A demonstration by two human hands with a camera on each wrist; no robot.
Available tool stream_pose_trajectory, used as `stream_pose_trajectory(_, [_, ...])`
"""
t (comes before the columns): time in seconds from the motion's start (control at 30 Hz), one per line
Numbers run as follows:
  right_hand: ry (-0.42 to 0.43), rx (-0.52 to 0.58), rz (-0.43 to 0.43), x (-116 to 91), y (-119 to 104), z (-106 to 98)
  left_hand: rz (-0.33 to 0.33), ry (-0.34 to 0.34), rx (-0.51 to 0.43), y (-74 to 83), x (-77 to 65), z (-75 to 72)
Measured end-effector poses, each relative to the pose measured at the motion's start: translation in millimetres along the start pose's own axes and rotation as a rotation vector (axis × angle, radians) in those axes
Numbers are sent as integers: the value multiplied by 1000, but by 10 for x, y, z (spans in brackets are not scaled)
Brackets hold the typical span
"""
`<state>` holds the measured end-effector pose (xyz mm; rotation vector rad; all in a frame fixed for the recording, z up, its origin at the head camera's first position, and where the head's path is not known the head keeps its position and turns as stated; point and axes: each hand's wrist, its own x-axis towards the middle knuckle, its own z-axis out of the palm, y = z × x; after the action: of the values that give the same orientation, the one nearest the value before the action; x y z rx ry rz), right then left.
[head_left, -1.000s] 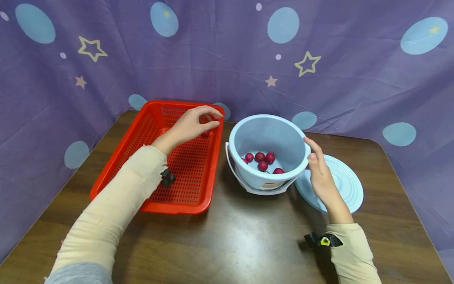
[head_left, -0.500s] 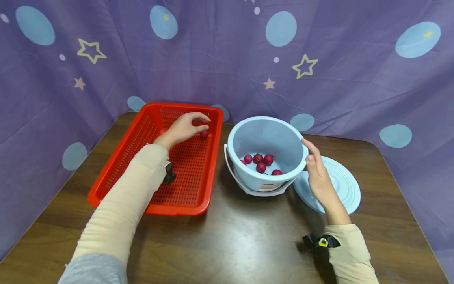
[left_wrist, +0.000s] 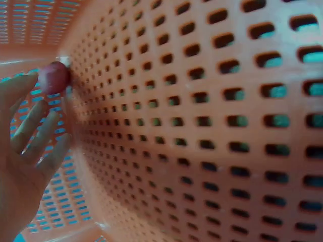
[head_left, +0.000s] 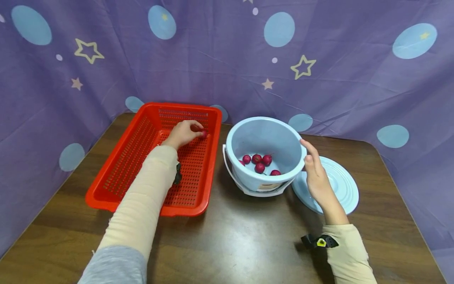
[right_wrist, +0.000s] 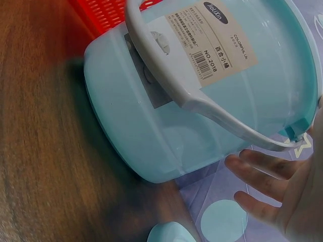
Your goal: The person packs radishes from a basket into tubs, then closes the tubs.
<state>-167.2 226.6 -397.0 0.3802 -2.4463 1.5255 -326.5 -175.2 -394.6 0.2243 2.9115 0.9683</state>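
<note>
Inside the red plastic basket (head_left: 209, 173), my left hand (head_left: 182, 133) reaches down to a small red radish (left_wrist: 54, 78) by the side wall. Its fingers are spread, with the nearest fingertip at or touching the radish; a firm pinch is not visible. My right hand (head_left: 318, 177) rests against the right rim of a light blue bucket (head_left: 264, 122), index finger over the edge. In the right wrist view its other fingers (right_wrist: 262, 176) extend beside the bucket's outer wall. Several radishes (head_left: 260, 167) lie on the bucket's bottom.
A light blue lid (head_left: 342, 185) lies on the wooden table (head_left: 227, 244), right of the bucket and partly behind my right hand. The bucket's white handle (head_left: 262, 194) hangs down in front. A purple patterned curtain (head_left: 220, 59) closes off the back.
My left hand has moved from near the basket's far right corner down and back to the radish. The right hand has stayed at the bucket rim.
</note>
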Motion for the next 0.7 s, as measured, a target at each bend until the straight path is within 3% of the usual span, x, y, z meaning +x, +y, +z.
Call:
stream_pose_trajectory(0.43, [1, -2, -14, 11, 10, 5, -10, 1, 38, -3, -32, 93])
stream_pose_trajectory(0.7, [-7, -1, -7, 19, 5, -14, 0, -36, 53, -8, -28, 87])
